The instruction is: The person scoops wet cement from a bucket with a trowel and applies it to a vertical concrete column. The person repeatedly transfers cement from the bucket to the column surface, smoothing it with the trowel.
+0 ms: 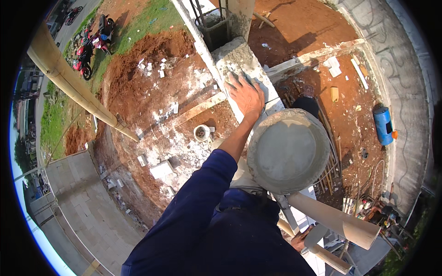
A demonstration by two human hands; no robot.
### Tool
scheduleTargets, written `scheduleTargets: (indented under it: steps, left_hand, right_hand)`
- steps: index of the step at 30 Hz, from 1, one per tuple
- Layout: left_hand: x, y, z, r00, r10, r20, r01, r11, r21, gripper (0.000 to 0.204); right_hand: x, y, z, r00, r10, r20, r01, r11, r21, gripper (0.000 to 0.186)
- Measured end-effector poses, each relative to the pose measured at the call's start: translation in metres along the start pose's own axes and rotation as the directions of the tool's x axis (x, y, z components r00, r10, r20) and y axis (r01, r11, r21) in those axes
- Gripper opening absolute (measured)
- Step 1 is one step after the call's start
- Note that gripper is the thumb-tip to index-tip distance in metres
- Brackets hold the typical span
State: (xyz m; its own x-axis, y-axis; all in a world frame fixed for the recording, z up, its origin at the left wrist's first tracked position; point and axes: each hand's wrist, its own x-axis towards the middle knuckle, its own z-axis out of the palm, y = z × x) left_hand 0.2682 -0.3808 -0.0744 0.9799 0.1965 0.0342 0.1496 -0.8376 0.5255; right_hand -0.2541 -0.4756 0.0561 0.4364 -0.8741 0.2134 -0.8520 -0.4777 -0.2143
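My left hand (246, 94) reaches out in a dark blue sleeve and lies with fingers spread on wet grey mortar on top of a block wall (239, 57). A flat grey shape shows under its right side; what it is cannot be made out. Just right of my forearm sits a round bucket (287, 149) filled to the rim with smooth grey mortar. My right hand (301, 239) is low at the lower right, wrapped around a pale scaffold pole (329, 260). I look down from high above red bare ground.
A thick bamboo pole (69, 78) slants across the left. Rebar (214, 23) rises from the wall end. On the ground below are a white bucket (201, 132), a person in dark clothes (306, 103), a blue drum (382, 124), broken blocks, and parked motorbikes (87, 50).
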Motion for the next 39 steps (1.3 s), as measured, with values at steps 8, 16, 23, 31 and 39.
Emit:
scheduleTargets:
  steps: [8,16,23,31,39]
  left_hand:
    - [-0.004,-0.001,-0.011,1.0,-0.021,0.008,0.022,0.946,-0.325,0.074]
    - [-0.049,-0.059,-0.081,0.972,-0.178,0.151,0.214,0.42,-0.882,0.053]
    - [-0.198,-0.095,-0.159,0.868,-0.147,0.474,0.489,0.09,-0.868,0.046]
    - [-0.274,-0.059,-0.145,0.797,0.166,0.58,0.54,0.235,-0.808,0.036]
    - [-0.259,-0.07,-0.092,0.804,0.152,0.574,0.592,-0.129,-0.795,0.021]
  right_hand:
    - [0.061,0.043,-0.006,0.991,0.113,-0.066,-0.105,0.988,0.116,0.073]
    - [0.154,0.04,-0.046,0.97,0.147,-0.192,-0.08,0.945,0.317,0.08]
    - [0.399,0.015,-0.112,0.721,-0.683,-0.113,0.675,0.657,0.336,0.043]
    - [0.39,-0.208,-0.046,0.532,-0.713,0.457,0.392,0.686,0.613,0.045]
    - [0.304,-0.328,0.021,0.064,-0.7,0.712,0.322,0.689,0.649,0.03]
